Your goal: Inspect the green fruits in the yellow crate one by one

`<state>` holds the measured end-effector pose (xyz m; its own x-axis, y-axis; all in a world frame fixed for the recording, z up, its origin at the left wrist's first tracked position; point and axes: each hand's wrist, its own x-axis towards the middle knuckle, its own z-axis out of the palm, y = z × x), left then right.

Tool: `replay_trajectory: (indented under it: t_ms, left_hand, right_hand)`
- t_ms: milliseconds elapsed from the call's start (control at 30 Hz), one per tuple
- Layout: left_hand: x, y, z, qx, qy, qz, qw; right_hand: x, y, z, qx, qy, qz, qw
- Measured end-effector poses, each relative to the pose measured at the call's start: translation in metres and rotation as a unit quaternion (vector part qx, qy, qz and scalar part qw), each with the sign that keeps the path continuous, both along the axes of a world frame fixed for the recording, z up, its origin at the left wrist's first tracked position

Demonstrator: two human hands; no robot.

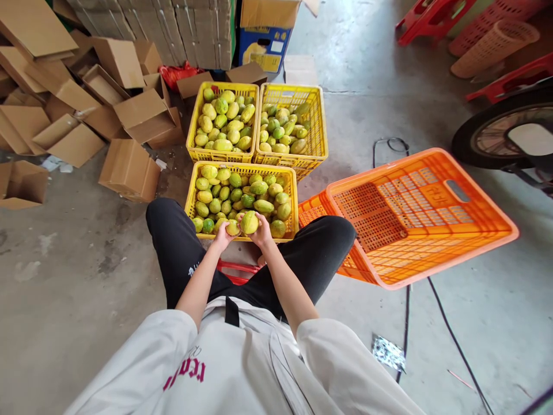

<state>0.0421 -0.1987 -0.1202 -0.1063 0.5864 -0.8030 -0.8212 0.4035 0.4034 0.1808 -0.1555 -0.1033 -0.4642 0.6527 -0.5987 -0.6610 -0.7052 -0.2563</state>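
Note:
My left hand (pixel 222 236) is closed around a small yellow-green papaya (pixel 233 227). Close beside it, my right hand (pixel 263 233) grips a rounder yellow papaya (pixel 249 222). Both hands are over the near edge of a yellow crate (pixel 296 202), which stands between my knees and is filled with loose green and yellow papayas (pixel 235 195). Behind it are two more yellow crates, the left one (pixel 256 124) and the right one (pixel 320 124), each with papayas inside.
An orange crate (pixel 436 253) tilts to my right, with another orange crate partly under it. Opened cardboard boxes (pixel 129 167) are heaped at the left. A motorbike wheel (pixel 496 132), red stools (pixel 432 17) and black cables (pixel 453 334) lie at the right.

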Motion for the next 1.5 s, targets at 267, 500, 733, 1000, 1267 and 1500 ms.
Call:
replay_trajectory:
  t_ms: [267, 500, 733, 1000, 1267, 1500]
  left_hand:
    - [0.000, -0.005, -0.002, 0.018, 0.062, -0.056, 0.996]
    - [-0.002, -0.004, 0.001, 0.018, 0.037, -0.030, 0.999]
    - [-0.001, -0.007, 0.001, 0.034, 0.049, -0.089, 0.994]
    - [-0.005, -0.002, 0.004, 0.025, 0.007, -0.028, 0.999]
    - [0.000, -0.002, 0.003, 0.005, -0.016, -0.018, 1.000]
    - [0.001, -0.004, 0.001, 0.048, 0.019, 0.005, 0.999]
  right_hand:
    - [0.008, 0.005, 0.004, 0.023, 0.007, -0.042, 0.999]
    - [0.001, 0.004, -0.003, -0.012, -0.054, -0.033, 0.998]
    - [0.004, 0.003, -0.010, -0.047, -0.056, -0.073, 0.995]
    - [0.004, 0.001, -0.005, 0.000, -0.008, -0.035, 0.999]
    - [0.005, 0.002, -0.001, -0.009, -0.001, -0.028, 1.000]
    - [0.009, 0.008, 0.000, -0.019, 0.012, -0.108, 0.994]
